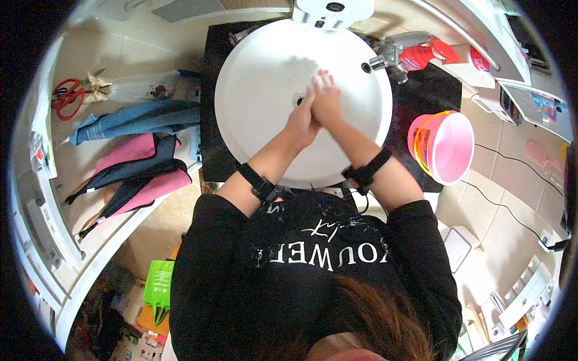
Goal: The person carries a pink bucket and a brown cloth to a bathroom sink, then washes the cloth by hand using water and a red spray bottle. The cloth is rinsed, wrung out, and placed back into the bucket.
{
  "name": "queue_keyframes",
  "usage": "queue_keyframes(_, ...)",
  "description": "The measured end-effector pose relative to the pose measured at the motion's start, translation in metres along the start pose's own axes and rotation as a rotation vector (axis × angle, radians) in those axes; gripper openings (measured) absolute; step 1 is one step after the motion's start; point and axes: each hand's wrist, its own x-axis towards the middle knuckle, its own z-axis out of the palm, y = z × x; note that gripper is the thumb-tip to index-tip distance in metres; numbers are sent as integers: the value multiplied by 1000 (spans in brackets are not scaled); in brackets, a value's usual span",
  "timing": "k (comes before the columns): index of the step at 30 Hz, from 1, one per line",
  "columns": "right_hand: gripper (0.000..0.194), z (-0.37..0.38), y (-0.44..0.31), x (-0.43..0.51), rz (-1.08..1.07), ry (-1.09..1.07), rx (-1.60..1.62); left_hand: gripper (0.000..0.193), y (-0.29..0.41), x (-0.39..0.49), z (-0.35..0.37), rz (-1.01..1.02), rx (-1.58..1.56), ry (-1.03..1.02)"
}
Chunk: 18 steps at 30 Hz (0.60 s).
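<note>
Over the white round sink basin point(257, 104), my two hands are pressed together, with what looks like lather on the fingers. My left hand point(300, 124) lies palm against the other one, its thumb pointing up beside the drain hole point(300, 100). My right hand point(327, 101) overlaps it, fingers towards the basin's far side. No object shows between the palms, though the contact area is hidden. A white dispenser-like device point(334, 13) stands at the far rim. The chrome faucet point(384, 62) is at the right rim, away from both hands.
On the black counter's right stands a pink bucket point(451, 146) with a yellow handle. A red bottle point(417, 58) lies behind the faucet. To the left hang a blue towel point(135, 119), pink-and-black cloth items point(135, 176) and red-handled scissors point(67, 99). Black bands circle both forearms.
</note>
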Motion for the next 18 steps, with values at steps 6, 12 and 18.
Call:
queue_keyframes(6,49,9,52,13,746,-337,1489,39,8,0,-15,400,714,-126)
queue_keyframes(12,24,-21,39,-9,570,-173,1568,44,30,-3,-20,242,402,-142)
queue_keyframes(18,19,-6,69,8,508,63,1544,37,14,7,-24,-104,-78,166)
